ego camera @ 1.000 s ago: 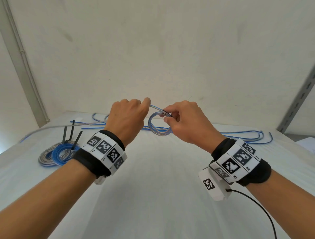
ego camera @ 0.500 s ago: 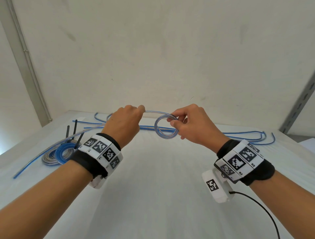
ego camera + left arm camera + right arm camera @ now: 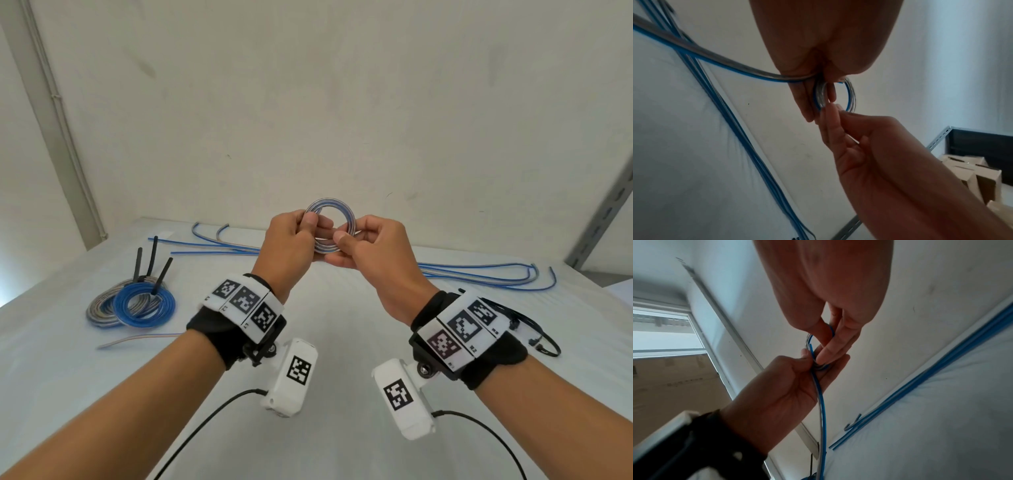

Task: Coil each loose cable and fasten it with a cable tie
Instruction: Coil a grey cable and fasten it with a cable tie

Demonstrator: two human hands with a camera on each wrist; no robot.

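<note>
Both hands meet at chest height: the left hand [image 3: 291, 245] and right hand [image 3: 371, 251] each pinch a small coil [image 3: 337, 212], its tail not yet wound. On the table [image 3: 342, 342], 2 tied coils [image 3: 137, 303] (ties upright); beyond, loose cables [image 3: 479, 272], count unclear.

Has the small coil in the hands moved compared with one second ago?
Yes. The small coil is now higher: it shows against the wall above the table's far edge, whereas before it overlapped that edge. Left hand and right hand hold it.
</note>
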